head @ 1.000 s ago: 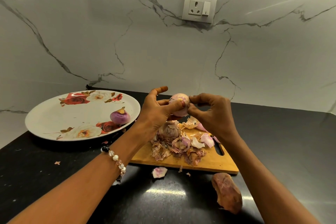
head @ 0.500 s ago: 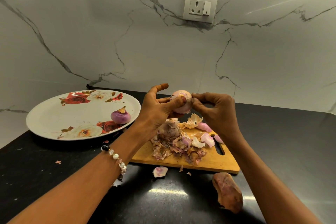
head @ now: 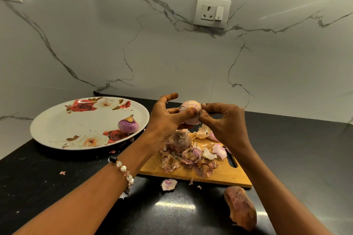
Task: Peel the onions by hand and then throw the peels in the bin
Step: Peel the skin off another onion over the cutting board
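Note:
My left hand (head: 166, 120) grips a pale pink onion (head: 190, 108) held above the wooden cutting board (head: 225, 175). My right hand (head: 224, 120) pinches the onion's skin at its right side with thumb and fingertips. Under both hands a heap of onion peels (head: 189, 154) lies on the board, with what looks like an unpeeled onion (head: 179, 140) in it. A peeled purple onion (head: 128, 124) rests on the floral plate (head: 57, 129) to the left. No bin is in view.
A large loose peel (head: 240, 207) lies on the black counter at the front right, and a small pink peel piece (head: 169, 184) sits just in front of the board. The marble wall with a socket (head: 212, 12) stands close behind.
The onion and both hands have stayed over the board. My right fingers have closed tighter against the onion's right side, and the onion has turned slightly in my left hand.

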